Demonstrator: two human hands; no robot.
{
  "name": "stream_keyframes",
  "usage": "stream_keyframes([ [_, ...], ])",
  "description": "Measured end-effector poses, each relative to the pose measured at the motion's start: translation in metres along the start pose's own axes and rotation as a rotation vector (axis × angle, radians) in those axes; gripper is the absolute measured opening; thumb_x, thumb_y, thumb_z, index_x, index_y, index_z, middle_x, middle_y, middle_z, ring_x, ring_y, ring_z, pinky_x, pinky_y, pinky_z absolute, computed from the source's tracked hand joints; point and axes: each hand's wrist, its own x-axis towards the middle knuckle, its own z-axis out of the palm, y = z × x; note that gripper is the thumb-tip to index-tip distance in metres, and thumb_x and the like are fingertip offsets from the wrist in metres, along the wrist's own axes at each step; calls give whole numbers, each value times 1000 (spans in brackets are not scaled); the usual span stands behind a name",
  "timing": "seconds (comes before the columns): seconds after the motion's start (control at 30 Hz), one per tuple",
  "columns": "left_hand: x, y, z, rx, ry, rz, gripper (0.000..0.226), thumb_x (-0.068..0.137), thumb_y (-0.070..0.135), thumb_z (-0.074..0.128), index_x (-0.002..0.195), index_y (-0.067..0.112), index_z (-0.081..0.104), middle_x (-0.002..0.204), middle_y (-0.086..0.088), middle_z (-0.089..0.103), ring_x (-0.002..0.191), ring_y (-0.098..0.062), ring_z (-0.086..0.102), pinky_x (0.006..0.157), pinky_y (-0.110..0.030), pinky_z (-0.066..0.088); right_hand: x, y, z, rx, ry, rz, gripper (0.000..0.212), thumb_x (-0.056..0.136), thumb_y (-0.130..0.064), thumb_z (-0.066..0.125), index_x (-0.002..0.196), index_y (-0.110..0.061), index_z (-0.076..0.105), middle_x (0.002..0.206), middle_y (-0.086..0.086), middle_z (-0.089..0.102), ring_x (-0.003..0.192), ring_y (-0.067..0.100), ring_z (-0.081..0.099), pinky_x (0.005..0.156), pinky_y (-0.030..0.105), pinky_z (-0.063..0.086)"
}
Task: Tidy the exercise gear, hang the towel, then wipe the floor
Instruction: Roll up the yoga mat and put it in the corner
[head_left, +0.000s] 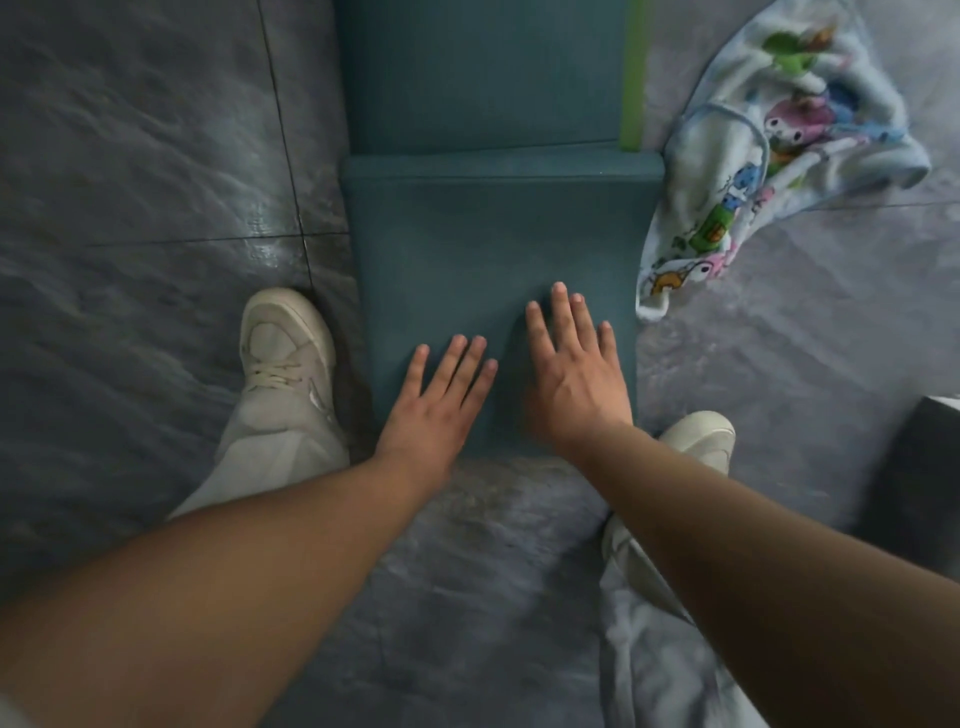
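Note:
A teal exercise mat (493, 234) lies on the grey floor, its near end folded over onto itself. A green edge strip (632, 78) shows along its far right side. My left hand (441, 400) and my right hand (576, 374) rest flat on the folded near part, side by side, fingers spread, holding nothing. A white towel with colourful cartoon prints (769, 156) lies crumpled on the floor, touching the mat's right edge.
Grey marbled floor tiles (145, 182) surround the mat. My left shoe (288, 353) stands against the mat's left edge; my right shoe (698, 439) is by its near right corner. A dark box-like object (914, 483) sits at the right edge.

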Motion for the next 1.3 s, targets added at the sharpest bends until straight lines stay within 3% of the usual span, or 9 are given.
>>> stream_keyframes([
  [0.07,1,0,3,-5,35,13,76,98,19,31,151,6,-22,159,-19,-28,149,-36,-18,117,-62,4,-15,1,13,-14,-4,-32,87,89,-31,54,158,-16,3,165,12,-11,152,30,-10,122,53,5],
  [0.13,3,0,11,1,36,34,73,95,16,22,150,6,-24,158,-19,-29,148,-37,-19,117,-62,4,-27,3,25,-32,-38,-63,89,88,-34,55,158,-16,3,165,13,-12,151,31,-11,121,55,5],
  [0.27,15,-2,30,41,26,20,95,91,15,46,149,6,-28,154,-20,-38,145,-37,-28,116,-63,-2,-30,4,47,-177,-167,-69,114,82,-47,66,155,-15,-15,158,18,-31,147,36,-25,118,61,4],
  [0.37,20,-1,39,66,24,-1,104,88,18,55,149,6,-29,151,-21,-41,144,-38,-30,116,-64,-7,-24,-4,58,-259,-181,-30,122,80,-46,70,152,-10,-22,153,24,-36,144,42,-28,115,65,5],
  [0.53,9,-3,28,17,56,29,116,78,23,66,152,6,-21,158,-20,-30,147,-37,-23,116,-64,1,-28,-10,50,-227,-194,0,119,83,-44,69,153,-10,-20,156,22,-33,147,39,-24,116,65,7],
  [0.73,-11,-15,-11,-18,-5,111,132,67,38,76,153,8,-19,158,-19,-30,147,-36,-25,116,-63,-1,-54,-9,20,-196,-143,-77,116,83,-45,67,154,-14,-19,161,17,-23,149,34,-19,117,63,3],
  [0.9,-31,-32,-47,-85,-10,213,137,61,54,74,155,11,-16,161,-13,-26,148,-33,-24,117,-62,-1,-86,-13,3,-187,-50,-106,103,85,-34,63,157,-10,-6,164,17,-7,151,35,-7,118,62,7],
  [1.07,-43,-49,-80,-186,-41,294,133,63,51,74,155,14,-15,161,-6,-27,148,-26,-27,118,-61,-1,-91,-16,-15,-183,48,-90,89,85,-24,60,157,-6,11,164,18,10,151,37,6,116,64,13],
  [1.3,-67,-33,-88,-75,65,178,131,65,54,71,155,13,-15,163,-13,-18,151,-28,-16,118,-60,-1,-96,-22,-29,-171,61,-86,77,89,-19,47,157,-5,11,163,19,12,151,38,10,115,64,18],
])
